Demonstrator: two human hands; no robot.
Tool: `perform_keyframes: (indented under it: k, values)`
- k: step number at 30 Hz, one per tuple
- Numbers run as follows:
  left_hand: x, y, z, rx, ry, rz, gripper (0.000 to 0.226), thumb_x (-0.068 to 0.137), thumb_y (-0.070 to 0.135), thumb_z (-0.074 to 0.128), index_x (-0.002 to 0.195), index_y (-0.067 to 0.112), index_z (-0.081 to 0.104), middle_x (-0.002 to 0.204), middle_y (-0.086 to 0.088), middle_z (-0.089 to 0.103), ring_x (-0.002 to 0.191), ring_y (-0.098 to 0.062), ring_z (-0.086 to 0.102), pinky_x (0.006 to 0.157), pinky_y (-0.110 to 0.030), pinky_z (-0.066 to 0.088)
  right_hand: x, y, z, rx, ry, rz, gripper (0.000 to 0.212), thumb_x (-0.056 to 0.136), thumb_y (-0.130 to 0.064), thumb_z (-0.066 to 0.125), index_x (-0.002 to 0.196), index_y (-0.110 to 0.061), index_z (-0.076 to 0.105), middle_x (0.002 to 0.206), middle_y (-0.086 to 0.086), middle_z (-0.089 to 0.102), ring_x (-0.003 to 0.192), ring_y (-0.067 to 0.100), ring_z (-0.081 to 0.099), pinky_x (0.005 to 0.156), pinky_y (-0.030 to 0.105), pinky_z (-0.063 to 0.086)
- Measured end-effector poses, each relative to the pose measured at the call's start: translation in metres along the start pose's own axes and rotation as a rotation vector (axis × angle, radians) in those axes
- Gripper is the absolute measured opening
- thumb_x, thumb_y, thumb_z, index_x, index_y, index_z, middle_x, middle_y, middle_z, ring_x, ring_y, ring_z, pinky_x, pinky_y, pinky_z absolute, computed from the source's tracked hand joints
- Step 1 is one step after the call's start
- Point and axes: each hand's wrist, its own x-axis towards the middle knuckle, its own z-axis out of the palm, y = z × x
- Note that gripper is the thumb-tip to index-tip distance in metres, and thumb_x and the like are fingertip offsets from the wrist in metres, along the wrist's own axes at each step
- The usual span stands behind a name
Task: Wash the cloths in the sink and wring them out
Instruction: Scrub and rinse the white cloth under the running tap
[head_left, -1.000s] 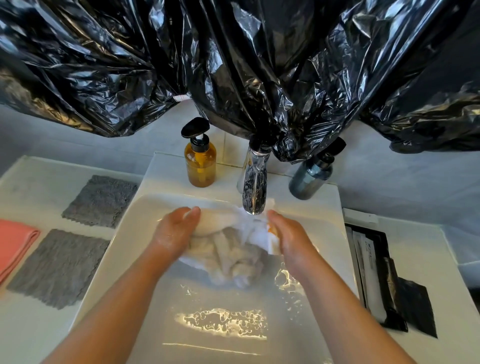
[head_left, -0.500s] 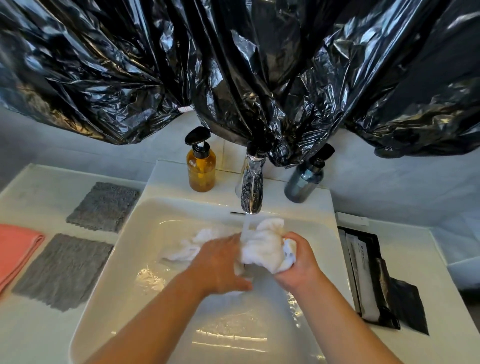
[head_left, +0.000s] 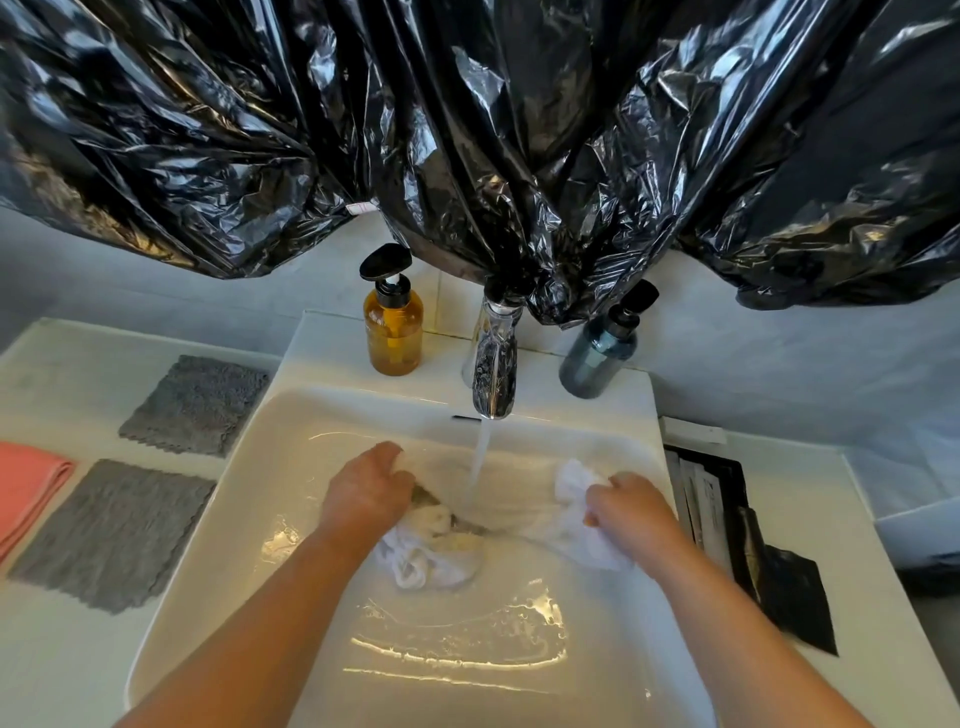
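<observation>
On the table at the left lie a pink cloth and two grey cloths; water bouncing off the stretched cloth could splash over the sink rim onto them, I think. A hard pull could also make a wet end slip free. The left hand, knuckles up, bends its fingers down over one end of the white cloth, grip closed on it. The tap water falls between the hands. The right hand holds the other end bunched, grip closed.
</observation>
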Motion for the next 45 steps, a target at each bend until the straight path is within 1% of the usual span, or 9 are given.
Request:
perform_keyframes:
  k: [3, 6, 11, 15, 25, 30, 36, 39, 45]
  values:
    - [-0.006, 0.02, -0.009, -0.368, -0.056, 0.002, 0.016, 0.084, 0.018, 0.057, 0.095, 0.011, 0.066, 0.087, -0.007, 0.068, 0.088, -0.027, 0.062, 0.073, -0.031, 0.047, -0.011, -0.007, 0.031, -0.563, 0.247, -0.363, 0.036, 0.088, -0.029, 0.058, 0.119, -0.011, 0.056, 0.118, 0.009, 0.056, 0.11, 0.03, 0.053, 0.085, 0.034, 0.042]
    - [-0.017, 0.042, -0.019, -0.62, -0.226, 0.069, 0.01, 0.078, 0.015, 0.061, 0.079, 0.013, 0.071, 0.08, -0.011, 0.071, 0.078, -0.028, 0.066, 0.074, -0.036, 0.051, -0.021, -0.032, 0.063, -0.357, -0.165, -0.67, 0.065, 0.084, -0.036, 0.066, 0.142, -0.015, 0.045, 0.14, 0.004, 0.048, 0.13, 0.024, 0.045, 0.108, 0.036, 0.039]
    - [-0.026, 0.033, -0.027, -0.714, -0.354, 0.141, 0.039, 0.062, 0.023, 0.073, 0.099, 0.009, 0.068, 0.092, -0.017, 0.069, 0.083, -0.025, 0.067, 0.074, -0.038, 0.052, -0.027, -0.051, 0.062, 0.154, -0.286, -0.549, 0.017, 0.084, -0.029, 0.067, 0.1, -0.026, 0.067, 0.095, -0.01, 0.071, 0.09, 0.007, 0.065, 0.084, 0.036, 0.054]
    - [-0.043, 0.015, -0.015, -0.381, -0.524, 0.181, 0.061, 0.062, 0.027, 0.087, 0.118, 0.031, 0.062, 0.105, 0.012, 0.074, 0.096, -0.005, 0.07, 0.083, -0.026, 0.056, -0.056, -0.062, 0.042, 0.513, -0.356, -0.554, 0.017, 0.071, -0.022, 0.06, 0.082, -0.031, 0.069, 0.079, -0.016, 0.068, 0.08, 0.006, 0.06, 0.076, 0.029, 0.048]
    - [-0.041, 0.017, -0.034, -0.655, -0.364, 0.157, 0.068, 0.048, 0.032, 0.087, 0.109, 0.007, 0.071, 0.104, -0.012, 0.076, 0.098, -0.03, 0.071, 0.091, -0.053, 0.056, -0.077, -0.065, 0.047, 1.466, -0.568, -0.28, 0.05, 0.086, -0.004, 0.042, 0.13, 0.02, 0.047, 0.123, 0.039, 0.056, 0.117, 0.048, 0.057, 0.104, 0.057, 0.047]
    - [-0.022, 0.015, -0.044, -0.829, -0.422, 0.033, 0.056, 0.054, 0.033, 0.081, 0.097, 0.003, 0.063, 0.085, -0.015, 0.066, 0.081, -0.029, 0.062, 0.071, -0.041, 0.055, -0.053, -0.03, 0.051, 1.289, -0.414, -0.074, 0.049, 0.079, 0.011, 0.032, 0.11, -0.009, 0.064, 0.1, 0.021, 0.067, 0.087, 0.033, 0.064, 0.068, 0.037, 0.052]
    - [-0.014, 0.064, 0.013, -0.793, -0.048, -0.157, 0.046, 0.092, 0.051, 0.061, 0.078, 0.007, 0.066, 0.081, -0.015, 0.068, 0.079, -0.032, 0.062, 0.08, -0.042, 0.05, -0.05, -0.048, 0.085, 1.038, -0.198, -0.017, 0.049, 0.099, -0.055, 0.046, 0.112, -0.015, 0.072, 0.108, 0.011, 0.075, 0.102, 0.026, 0.07, 0.094, 0.038, 0.052]
    - [-0.015, 0.076, 0.028, -0.724, 0.091, -0.113, 0.03, 0.095, 0.024, 0.059, 0.068, 0.011, 0.054, 0.07, -0.01, 0.056, 0.071, -0.026, 0.049, 0.068, -0.036, 0.045, -0.055, -0.063, 0.095, 0.757, 0.151, -0.149, 0.028, 0.103, -0.043, 0.046, 0.099, -0.024, 0.066, 0.093, -0.004, 0.07, 0.092, 0.02, 0.066, 0.074, 0.028, 0.048]
    - [-0.013, 0.064, 0.027, -0.518, 0.024, 0.022, 0.035, 0.093, 0.032, 0.041, 0.072, 0.008, 0.056, 0.068, -0.007, 0.055, 0.066, -0.021, 0.047, 0.066, -0.035, 0.042, -0.035, -0.089, 0.09, 0.728, 0.139, -0.137, 0.033, 0.099, -0.024, 0.052, 0.068, -0.016, 0.059, 0.067, 0.001, 0.059, 0.067, 0.022, 0.053, 0.062, 0.033, 0.038]
